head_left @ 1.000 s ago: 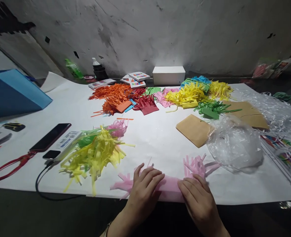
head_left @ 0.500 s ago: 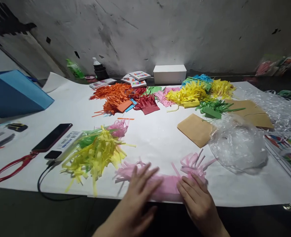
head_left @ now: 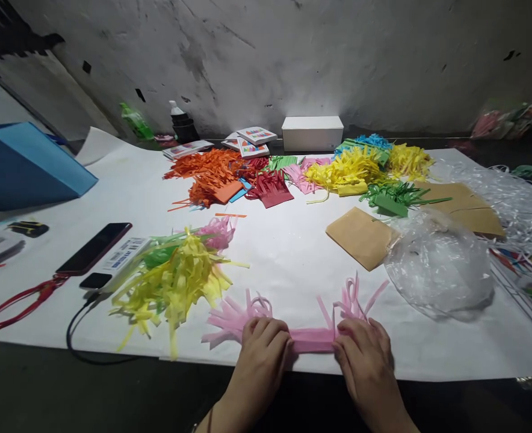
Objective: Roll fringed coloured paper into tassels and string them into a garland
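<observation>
Pink fringed tissue paper (head_left: 312, 340) lies along the table's front edge, its middle folded into a narrow band. My left hand (head_left: 265, 346) grips the band's left part, fingers curled over it. On the right part, my right hand (head_left: 364, 346) is closed in the same way, thumb underneath or hidden. Loose pink strips fan out beyond both hands. To the left rests a yellow tissue tassel (head_left: 182, 282) with green and pink fringe (head_left: 218, 233) behind it.
Orange tassels (head_left: 212, 171), a dark red tassel (head_left: 272, 189) and yellow tassels (head_left: 347, 171) lie at the back before a white box (head_left: 312, 133). Left are a phone (head_left: 95, 248) and a cabled device (head_left: 97, 281). Right are a brown envelope (head_left: 360, 237) and clear plastic (head_left: 437, 264).
My left hand, spread flat over the pink tissue paper before, has closed on it. The paper's middle is now a narrower band, and its fringe has shifted slightly.
</observation>
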A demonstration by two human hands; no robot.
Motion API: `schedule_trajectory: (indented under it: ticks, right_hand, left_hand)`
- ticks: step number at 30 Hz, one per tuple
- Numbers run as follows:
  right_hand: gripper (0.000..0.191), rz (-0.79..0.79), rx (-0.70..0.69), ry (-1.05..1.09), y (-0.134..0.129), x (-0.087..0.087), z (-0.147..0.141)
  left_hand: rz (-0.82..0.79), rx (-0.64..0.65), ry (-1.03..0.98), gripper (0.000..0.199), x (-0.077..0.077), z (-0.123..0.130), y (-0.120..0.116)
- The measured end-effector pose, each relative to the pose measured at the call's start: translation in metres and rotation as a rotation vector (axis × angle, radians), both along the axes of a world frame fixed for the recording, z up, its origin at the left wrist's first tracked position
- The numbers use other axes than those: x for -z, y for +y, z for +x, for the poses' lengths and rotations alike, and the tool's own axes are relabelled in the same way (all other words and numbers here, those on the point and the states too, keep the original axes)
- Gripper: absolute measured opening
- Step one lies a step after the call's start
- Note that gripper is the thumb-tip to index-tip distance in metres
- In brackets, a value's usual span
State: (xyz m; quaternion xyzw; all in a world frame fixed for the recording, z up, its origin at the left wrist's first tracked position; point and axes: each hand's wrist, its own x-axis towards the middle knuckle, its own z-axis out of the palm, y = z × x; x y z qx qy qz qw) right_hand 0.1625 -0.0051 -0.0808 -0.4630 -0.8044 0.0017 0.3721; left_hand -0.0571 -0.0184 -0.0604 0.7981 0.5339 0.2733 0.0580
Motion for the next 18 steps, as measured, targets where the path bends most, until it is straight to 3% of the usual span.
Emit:
schedule_trajectory:
  ticks: [4, 6, 8, 12, 18]
  right_hand:
    - [0.024, -0.074, 0.174, -0.059, 0.007, 0.000, -0.013]
    - [0.018, -0.042, 0.167, -0.063, 0.010, -0.002, -0.014]
    - [0.020, -0.006, 0.021, -0.055, 0.012, -0.004, -0.010]
    - [0.025, -0.031, -0.286, -0.031, 0.005, -0.007, 0.003]
    - [0.013, -0.012, -0.296, 0.033, -0.012, 0.000, 0.015]
  left_hand:
    - [-0.037, -0.137, 0.120, 0.021, 0.004, 0.010, 0.008]
    - [-0.003, -0.160, 0.111, 0.015, 0.006, 0.010, 0.013]
    - [0.040, -0.096, 0.058, 0.012, 0.008, 0.007, 0.014]
    - [0.026, 0.195, 0.036, 0.017, 0.006, -0.002, 0.008]
    - [0.005, 0.300, -0.022, 0.002, 0.001, -0.003, -0.006]
